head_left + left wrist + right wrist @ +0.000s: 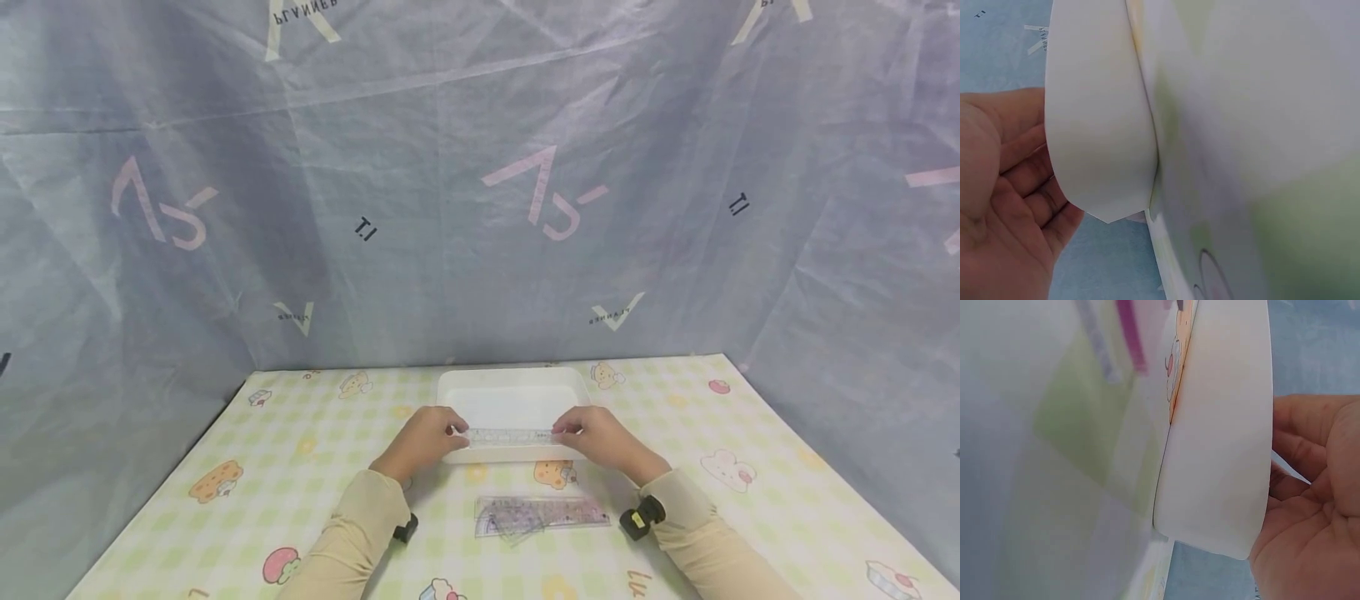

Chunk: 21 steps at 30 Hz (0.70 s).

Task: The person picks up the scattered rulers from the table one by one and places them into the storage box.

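A clear straight ruler (510, 437) with dark printed markings lies lengthwise across the near side of a white tray (517, 454). My left hand (429, 435) pinches its left end between thumb and fingers, and my right hand (602, 435) pinches the right end. Both hands are over the tray's near corners. In the left wrist view, the tray's outer wall (1097, 125) hides the left fingertips. The same wall (1216, 437) covers the right fingertips in the right wrist view.
Nearer to me, several transparent purple-tinted rulers and drafting pieces (540, 512) overlap on the tablecloth (315, 500), which has green checks and cartoon prints. A grey-blue printed curtain (450, 208) hangs behind the table and along its sides.
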Each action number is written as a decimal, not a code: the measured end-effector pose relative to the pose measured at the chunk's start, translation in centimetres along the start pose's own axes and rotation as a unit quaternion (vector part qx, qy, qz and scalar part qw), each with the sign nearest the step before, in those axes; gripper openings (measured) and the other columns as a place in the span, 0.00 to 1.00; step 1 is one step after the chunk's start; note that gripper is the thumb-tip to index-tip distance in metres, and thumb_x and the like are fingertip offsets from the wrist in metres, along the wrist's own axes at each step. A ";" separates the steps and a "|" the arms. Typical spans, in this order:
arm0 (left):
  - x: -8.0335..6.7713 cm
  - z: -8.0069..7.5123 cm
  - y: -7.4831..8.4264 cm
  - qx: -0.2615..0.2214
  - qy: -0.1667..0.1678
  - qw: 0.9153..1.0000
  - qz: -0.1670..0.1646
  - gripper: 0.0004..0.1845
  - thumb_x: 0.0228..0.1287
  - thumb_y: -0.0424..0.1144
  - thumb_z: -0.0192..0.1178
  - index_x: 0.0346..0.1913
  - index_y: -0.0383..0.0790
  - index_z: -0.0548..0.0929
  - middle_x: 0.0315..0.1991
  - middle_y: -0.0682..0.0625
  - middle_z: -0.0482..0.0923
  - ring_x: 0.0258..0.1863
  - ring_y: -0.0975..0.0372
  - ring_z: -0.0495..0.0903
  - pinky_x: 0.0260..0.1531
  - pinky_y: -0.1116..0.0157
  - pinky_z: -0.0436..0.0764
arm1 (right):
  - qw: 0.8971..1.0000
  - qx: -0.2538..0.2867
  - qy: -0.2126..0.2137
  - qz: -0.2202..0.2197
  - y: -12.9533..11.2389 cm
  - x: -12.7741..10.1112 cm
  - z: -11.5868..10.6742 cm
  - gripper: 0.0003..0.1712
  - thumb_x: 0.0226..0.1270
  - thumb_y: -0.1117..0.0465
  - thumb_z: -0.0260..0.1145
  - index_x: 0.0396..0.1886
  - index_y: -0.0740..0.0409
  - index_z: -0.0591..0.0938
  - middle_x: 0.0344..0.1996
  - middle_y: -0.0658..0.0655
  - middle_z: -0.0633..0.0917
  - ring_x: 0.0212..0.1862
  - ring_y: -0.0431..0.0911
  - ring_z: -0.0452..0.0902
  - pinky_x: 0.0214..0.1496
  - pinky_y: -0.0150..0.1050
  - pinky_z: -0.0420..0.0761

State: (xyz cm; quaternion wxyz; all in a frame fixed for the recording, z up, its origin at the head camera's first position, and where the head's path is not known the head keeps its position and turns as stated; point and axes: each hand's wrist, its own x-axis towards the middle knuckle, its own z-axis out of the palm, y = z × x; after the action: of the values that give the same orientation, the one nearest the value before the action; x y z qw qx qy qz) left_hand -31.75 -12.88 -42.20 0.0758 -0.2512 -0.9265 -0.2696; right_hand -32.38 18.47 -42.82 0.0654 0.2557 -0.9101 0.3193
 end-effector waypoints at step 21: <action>0.0 0.5 -0.3 0.017 -0.006 1.000 -0.018 0.10 0.64 0.37 0.67 0.44 0.36 0.88 0.42 0.47 0.87 0.42 0.55 0.84 0.43 0.57 0.82 | 1.000 -0.004 -0.016 0.002 0.0 -0.3 0.3 0.08 0.71 0.62 0.64 0.44 0.58 0.87 0.38 0.48 0.86 0.44 0.44 0.80 0.49 0.48 0.79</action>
State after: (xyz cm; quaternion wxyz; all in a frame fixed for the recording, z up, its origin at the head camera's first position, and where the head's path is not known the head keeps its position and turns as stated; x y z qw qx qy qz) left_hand -31.93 -12.87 -42.73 0.0697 -0.2351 -0.9356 -0.2540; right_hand -32.11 18.37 -43.15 0.0507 0.2584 -0.9130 0.3117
